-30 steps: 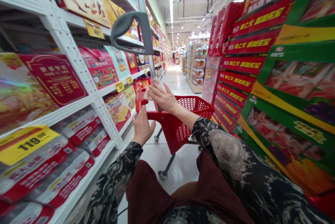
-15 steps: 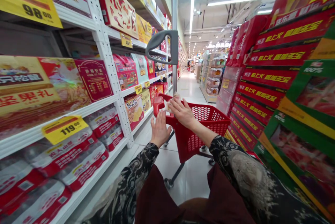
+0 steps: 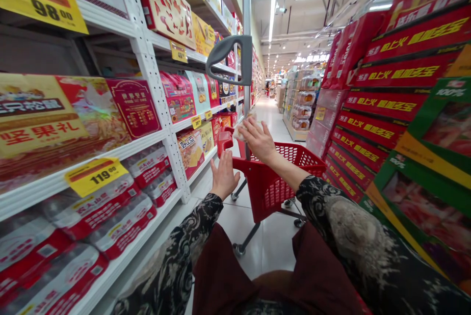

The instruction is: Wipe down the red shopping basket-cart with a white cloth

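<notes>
A red shopping cart point(image 3: 263, 199) with a perforated basket stands on the floor before me. A grey post with a looped grey handle point(image 3: 247, 62) rises at its near left side. My right hand point(image 3: 259, 142) has its fingers extended over a whitish cloth point(image 3: 240, 131), held against or beside the lower post; exact contact is hidden. Just left of the basket rim, my left hand point(image 3: 224, 177) is open, with fingers up and thumb apart. Its fingertips are close to the cart's red corner piece point(image 3: 223, 142); I cannot tell whether they touch.
On the left, white shelving point(image 3: 145, 60) holds gift boxes point(image 3: 37, 123) and shrink-wrapped bottles point(image 3: 121, 226) behind yellow price tags. Red drink cartons point(image 3: 390, 104) and green boxes point(image 3: 434, 158) are stacked on the right. A display rack point(image 3: 301, 101) stands farther along the aisle.
My right hand and the cloth have moved up and slightly right, toward the post. My left hand has risen slightly. The view has shifted a little.
</notes>
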Motion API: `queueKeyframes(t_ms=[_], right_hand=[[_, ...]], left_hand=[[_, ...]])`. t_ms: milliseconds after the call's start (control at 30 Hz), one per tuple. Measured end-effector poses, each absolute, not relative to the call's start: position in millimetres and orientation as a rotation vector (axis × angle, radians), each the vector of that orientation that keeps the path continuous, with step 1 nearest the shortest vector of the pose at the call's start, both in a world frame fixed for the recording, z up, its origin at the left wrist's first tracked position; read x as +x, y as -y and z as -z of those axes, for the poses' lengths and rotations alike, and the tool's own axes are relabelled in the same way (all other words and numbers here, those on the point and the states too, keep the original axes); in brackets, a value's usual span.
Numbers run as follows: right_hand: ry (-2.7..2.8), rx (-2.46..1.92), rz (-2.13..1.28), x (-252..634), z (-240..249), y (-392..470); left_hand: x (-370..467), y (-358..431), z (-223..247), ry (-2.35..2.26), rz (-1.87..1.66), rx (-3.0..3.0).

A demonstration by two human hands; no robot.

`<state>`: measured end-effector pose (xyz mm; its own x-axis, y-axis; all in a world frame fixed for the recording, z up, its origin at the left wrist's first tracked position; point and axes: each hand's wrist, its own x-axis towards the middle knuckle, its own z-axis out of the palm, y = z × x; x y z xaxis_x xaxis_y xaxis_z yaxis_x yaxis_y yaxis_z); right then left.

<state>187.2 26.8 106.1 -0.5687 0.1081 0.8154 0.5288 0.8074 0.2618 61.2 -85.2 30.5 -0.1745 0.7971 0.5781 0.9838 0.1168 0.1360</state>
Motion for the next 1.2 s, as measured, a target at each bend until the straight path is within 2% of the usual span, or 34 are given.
queueKeyframes(t_ms=[367,600,867,967,1200], right_hand=[[2.098,-0.527,0.574,196,1,-12],[2.052,-0.619,0.499,202,42,1],[2.127,-0.718,0.496,213,99,12],[2.04,-0.715,0.486,212,98,15],[1.918,-0.716,0.429,192,45,11]], left_hand=[[60,85,-19,1.957,0.641,-1.711],[59,89,-18,1.936,0.499,-1.739],[59,86,-16,1.95,0.502,-1.722],[59,87,-16,1.935,0.493,-1.733],[63,91,-17,1.931,0.458,-1.74]])
